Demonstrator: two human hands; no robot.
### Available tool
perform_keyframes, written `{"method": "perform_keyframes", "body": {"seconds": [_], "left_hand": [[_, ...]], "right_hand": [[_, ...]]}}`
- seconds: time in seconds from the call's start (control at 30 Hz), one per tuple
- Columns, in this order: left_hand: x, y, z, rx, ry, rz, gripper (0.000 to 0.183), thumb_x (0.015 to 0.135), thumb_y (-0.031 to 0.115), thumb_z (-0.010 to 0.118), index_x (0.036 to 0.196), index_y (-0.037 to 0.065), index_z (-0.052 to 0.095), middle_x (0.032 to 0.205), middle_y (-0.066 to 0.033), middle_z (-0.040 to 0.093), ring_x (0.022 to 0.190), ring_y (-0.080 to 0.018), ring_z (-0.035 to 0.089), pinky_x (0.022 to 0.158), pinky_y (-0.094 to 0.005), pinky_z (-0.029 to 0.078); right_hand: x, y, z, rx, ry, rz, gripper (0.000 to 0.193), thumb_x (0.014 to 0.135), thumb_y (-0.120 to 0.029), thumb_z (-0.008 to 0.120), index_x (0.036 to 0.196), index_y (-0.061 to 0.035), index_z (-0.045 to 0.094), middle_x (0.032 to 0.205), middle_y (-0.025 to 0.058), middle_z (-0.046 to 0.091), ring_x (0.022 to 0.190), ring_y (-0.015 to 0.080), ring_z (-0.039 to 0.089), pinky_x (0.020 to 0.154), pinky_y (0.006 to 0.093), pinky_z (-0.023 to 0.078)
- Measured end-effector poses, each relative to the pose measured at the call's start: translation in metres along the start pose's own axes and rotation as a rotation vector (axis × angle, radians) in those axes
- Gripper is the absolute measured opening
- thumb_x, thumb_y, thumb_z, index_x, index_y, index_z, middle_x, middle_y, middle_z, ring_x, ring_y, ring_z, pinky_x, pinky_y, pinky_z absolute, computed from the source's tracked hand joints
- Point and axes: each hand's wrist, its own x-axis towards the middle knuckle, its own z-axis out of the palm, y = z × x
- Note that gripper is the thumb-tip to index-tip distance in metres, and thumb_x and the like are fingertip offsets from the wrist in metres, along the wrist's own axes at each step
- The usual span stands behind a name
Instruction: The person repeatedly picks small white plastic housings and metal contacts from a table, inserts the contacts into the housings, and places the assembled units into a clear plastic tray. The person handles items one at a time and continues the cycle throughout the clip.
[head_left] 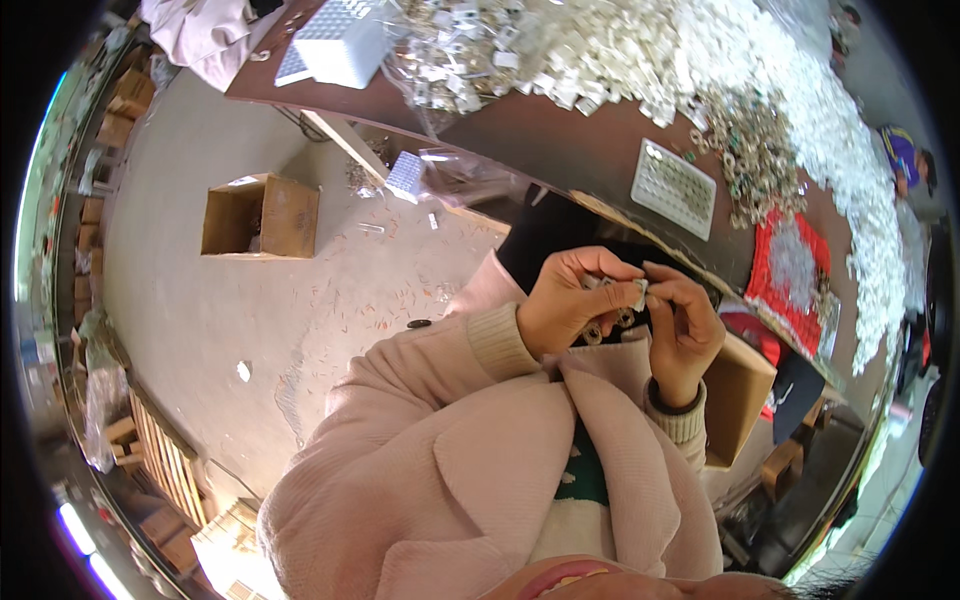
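In front of my chest both hands meet over a small pale plastic piece [640, 291]. My left hand [565, 300] pinches it between thumb and fingers. Small ring-shaped parts [597, 330] show beneath the same hand, apparently held in its curled fingers. On the other side, my right hand [686, 325] is closed, its thumb and forefinger tips at the piece. What else the fingers cover is hidden. Beyond my hands, on the brown table [560, 150], lies a white tray [673, 188] with rows of small round spots.
A big heap of white plastic parts [690, 60] covers the table's far side. Brownish ring parts [750, 150] lie beside a red bag [790, 270]. White stacked trays [345, 45] stand at the far left. Cardboard boxes stand on the floor [262, 218] and by my right arm [738, 395].
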Motion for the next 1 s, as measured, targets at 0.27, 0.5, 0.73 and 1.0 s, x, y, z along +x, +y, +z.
{"method": "perform_keyframes", "body": {"seconds": [0.27,0.5,0.73,1.0], "left_hand": [[0.007,0.032,-0.018,0.048,0.023,-0.038,0.006,0.090,0.005,0.073,0.093,0.002,0.069,0.076,-0.0055,0.069,0.052,-0.0083,0.059,0.043,-0.0214,0.045],[0.011,0.040,-0.043,0.121,0.026,-0.111,0.009,0.091,0.002,0.067,0.100,0.002,0.066,0.081,-0.0118,0.069,0.054,-0.0117,0.057,0.049,-0.0248,0.046],[0.028,0.014,-0.047,-0.181,0.094,-0.294,0.028,0.098,0.019,0.057,0.119,0.002,0.061,0.094,-0.0087,0.066,0.066,-0.0123,0.055,0.059,-0.0228,0.046],[0.036,0.005,-0.048,-0.109,-0.011,-0.281,0.035,0.097,0.030,0.060,0.126,0.009,0.059,0.090,-0.0031,0.056,0.078,-0.0106,0.049,0.056,-0.0182,0.038]], "right_hand": [[0.032,0.006,0.016,0.148,-0.183,0.123,0.019,0.081,0.015,0.066,0.096,0.0037,0.067,0.111,0.0168,0.069,0.100,0.0203,0.066,0.089,0.0313,0.051],[0.042,0.021,0.023,0.290,-0.248,0.199,0.014,0.082,0.005,0.073,0.094,-0.0003,0.070,0.106,0.0104,0.071,0.089,0.0141,0.067,0.078,0.0248,0.052],[0.052,0.039,-0.027,0.007,0.131,0.310,0.014,0.089,0.000,0.070,0.103,0.0006,0.071,0.089,0.0023,0.069,0.082,0.0090,0.065,0.072,0.0241,0.052],[0.170,0.100,-0.074,-0.813,-0.143,-0.276,0.022,0.085,-0.002,0.069,0.106,-0.0089,0.072,0.106,0.0089,0.069,0.094,0.0271,0.067,0.080,0.0335,0.055]]}}
